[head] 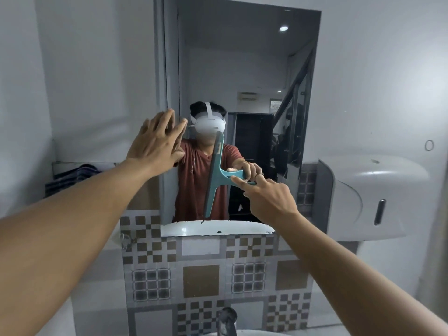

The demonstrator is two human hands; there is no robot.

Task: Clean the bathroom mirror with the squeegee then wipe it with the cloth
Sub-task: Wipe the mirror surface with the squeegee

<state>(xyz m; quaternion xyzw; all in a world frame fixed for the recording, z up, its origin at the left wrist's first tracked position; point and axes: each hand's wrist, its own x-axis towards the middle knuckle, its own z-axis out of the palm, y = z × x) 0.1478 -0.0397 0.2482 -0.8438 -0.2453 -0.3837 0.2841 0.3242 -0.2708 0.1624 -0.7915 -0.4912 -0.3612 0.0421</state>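
Observation:
The tall bathroom mirror (242, 69) hangs on the wall in front of me. My right hand (269, 197) grips the handle of a teal squeegee (214, 175), index finger stretched along it. The blade stands nearly upright against the lower middle of the glass. My left hand (157, 139) lies flat with spread fingers against the mirror's left edge. A dark folded cloth (72, 178) rests on a ledge at the left, below that hand.
A white paper dispenser (368, 197) sticks out from the wall to the right of the mirror. Patterned tiles (201, 277) cover the wall under it. A tap (228, 321) and the sink rim (257, 332) are at the bottom edge.

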